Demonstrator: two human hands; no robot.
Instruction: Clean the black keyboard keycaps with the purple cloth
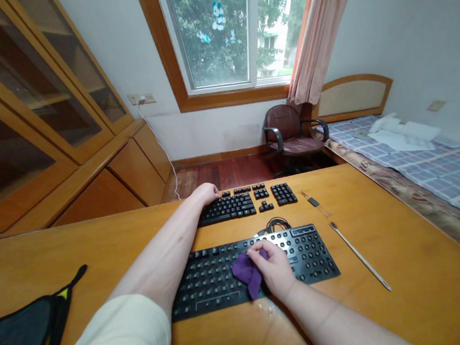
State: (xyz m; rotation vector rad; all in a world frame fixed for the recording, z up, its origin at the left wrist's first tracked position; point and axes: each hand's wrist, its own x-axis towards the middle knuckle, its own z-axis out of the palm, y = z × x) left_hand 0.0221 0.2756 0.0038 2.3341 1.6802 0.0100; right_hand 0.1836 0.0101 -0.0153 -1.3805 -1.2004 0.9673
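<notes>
Head camera: a person's right hand (273,265) pinches a purple cloth (244,272) on a black keyboard (207,282) largely stripped of keys, atop a wooden desk (381,205); the left hand (205,194) is beside loose keycaps (233,206) beyond, its grip impossible to tell. A slim brush (360,256) lies at right.

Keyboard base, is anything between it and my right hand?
Yes: the purple cloth, pinched in your right hand, over the middle of the keyboard base. Nothing else visible is in between.
</notes>
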